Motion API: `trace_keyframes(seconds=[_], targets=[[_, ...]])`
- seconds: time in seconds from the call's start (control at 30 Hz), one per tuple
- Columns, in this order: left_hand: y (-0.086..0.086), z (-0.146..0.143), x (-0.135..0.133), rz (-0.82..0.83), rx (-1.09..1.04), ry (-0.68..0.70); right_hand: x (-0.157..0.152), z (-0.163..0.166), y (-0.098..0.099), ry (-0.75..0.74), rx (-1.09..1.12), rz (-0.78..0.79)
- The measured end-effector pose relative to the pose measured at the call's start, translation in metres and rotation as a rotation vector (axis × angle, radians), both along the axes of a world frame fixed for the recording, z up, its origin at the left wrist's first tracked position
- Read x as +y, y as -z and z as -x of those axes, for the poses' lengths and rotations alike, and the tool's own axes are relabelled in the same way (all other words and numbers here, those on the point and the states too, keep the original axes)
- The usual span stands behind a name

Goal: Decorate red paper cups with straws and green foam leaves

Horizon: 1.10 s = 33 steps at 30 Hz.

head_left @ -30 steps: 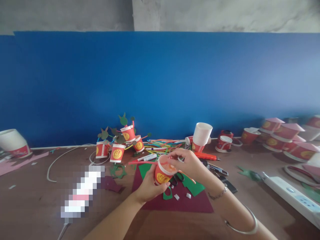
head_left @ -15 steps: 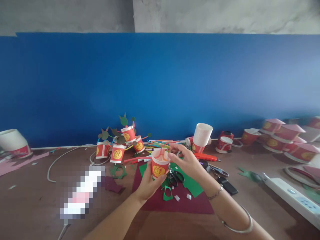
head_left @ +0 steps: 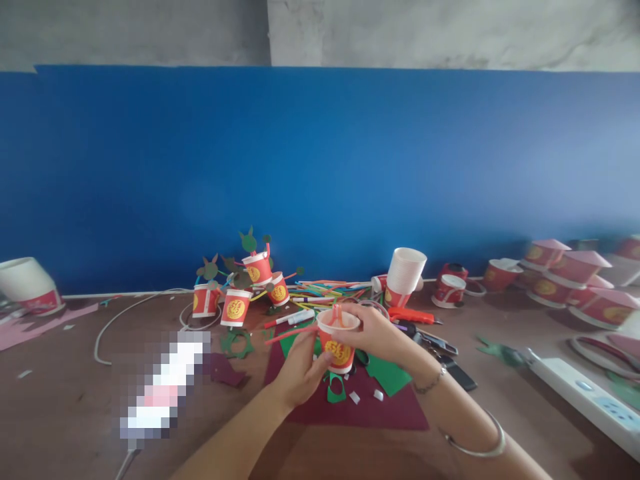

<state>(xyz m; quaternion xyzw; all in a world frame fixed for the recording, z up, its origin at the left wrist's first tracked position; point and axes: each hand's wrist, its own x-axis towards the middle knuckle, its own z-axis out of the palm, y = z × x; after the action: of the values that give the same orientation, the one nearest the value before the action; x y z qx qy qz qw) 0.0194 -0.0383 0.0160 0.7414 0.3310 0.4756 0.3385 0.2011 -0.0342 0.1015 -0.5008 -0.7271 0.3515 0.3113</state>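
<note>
A red-and-white paper cup (head_left: 340, 357) with a yellow printed emblem is held up in front of me, above the maroon paper. My right hand (head_left: 377, 337) grips it by the rim on the right side. On its left side is my left hand (head_left: 304, 373), fingers curled and thumb against the cup wall. A red drinking straw (head_left: 287, 335) sticks out to the left by my left fingertips. Inside the cup stands a bent pinkish-orange straw (head_left: 337, 312). Scissors behind the cup are mostly hidden.
Maroon paper (head_left: 365, 413) and green paper (head_left: 387, 373) lie beneath. Decorated cups (head_left: 236, 308) stand at back left, a tall cup stack (head_left: 406, 277) at back right. Behind my hands are loose straws (head_left: 330, 288) and a red cutter (head_left: 413, 315). A power strip (head_left: 585, 393) lies right.
The cup has shifted right and slightly down. My right hand has come from above the rim to grip the cup's right side. My left hand now sits farther round its left side.
</note>
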Motion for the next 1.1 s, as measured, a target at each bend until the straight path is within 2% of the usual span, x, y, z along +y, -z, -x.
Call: trace_keyframes(seconds=[0.13, 0.23, 0.3, 0.37, 0.5, 0.63, 0.8, 0.93, 1.1], targets=[[-0.002, 0.006, 0.008, 0.060, -0.258, -0.228, 0.005, -0.008, 0.002, -0.034, 0.037, 0.038], [-0.002, 0.008, 0.015, 0.085, -0.321, -0.289, 0.006, -0.010, 0.006, 0.033, -0.070, 0.005], [-0.002, 0.008, 0.017, 0.097, -0.339, -0.253, 0.004, -0.009, 0.007, 0.034, -0.148, -0.007], [-0.005, 0.006, 0.016, 0.058, -0.327, -0.182, 0.001, -0.006, 0.005, -0.032, -0.211, -0.039], [-0.013, 0.005, 0.011, -0.023, -0.187, -0.059, -0.008, 0.002, -0.005, -0.126, -0.329, -0.187], [-0.017, 0.009, 0.008, -0.084, -0.022, -0.078, -0.014, 0.007, -0.012, -0.118, -0.395, -0.333], [-0.017, 0.011, 0.005, -0.184, 0.111, -0.092, -0.019, 0.010, -0.010, -0.123, -0.434, -0.406], [-0.018, 0.009, 0.002, -0.110, 0.031, -0.001, -0.023, 0.016, -0.010, -0.184, -0.432, -0.420], [-0.021, 0.007, -0.001, 0.045, -0.134, 0.002, -0.021, 0.012, -0.012, -0.136, -0.343, -0.308]])
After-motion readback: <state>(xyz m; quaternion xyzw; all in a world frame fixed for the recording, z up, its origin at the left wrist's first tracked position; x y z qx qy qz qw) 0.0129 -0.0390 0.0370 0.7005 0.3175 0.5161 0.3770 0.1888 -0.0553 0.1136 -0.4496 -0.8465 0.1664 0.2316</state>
